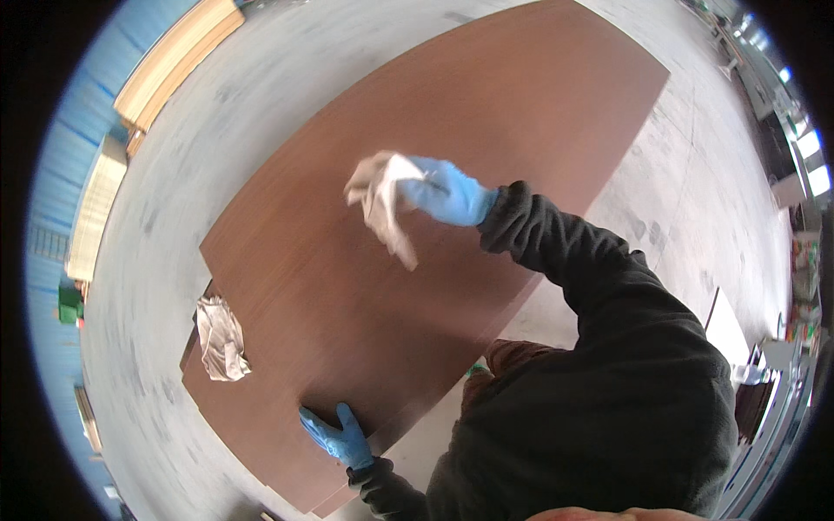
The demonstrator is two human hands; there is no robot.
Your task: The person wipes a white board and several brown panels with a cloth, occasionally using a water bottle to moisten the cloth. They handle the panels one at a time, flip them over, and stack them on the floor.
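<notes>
My right hand [447, 193] grips a rag [380, 204] above the brown panel [486, 113]; left hand [337, 437] lies flat, fingers spread, on its near edge.

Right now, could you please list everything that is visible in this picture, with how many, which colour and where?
board: one, large, reddish brown, lying flat across the middle of the picture
cloth on the board: one, off-white, crumpled, at the board's left edge
floor: one, grey concrete, all around the board
stacked panels: a few stacks, pale wood, upper left by a blue wall
held cloth: one, off-white, hanging above the board
right hand: one, blue glove, gripping the held cloth
left hand: one, blue glove, fingers spread on the board's near edge
sleeves: dark, from the lower right
</notes>
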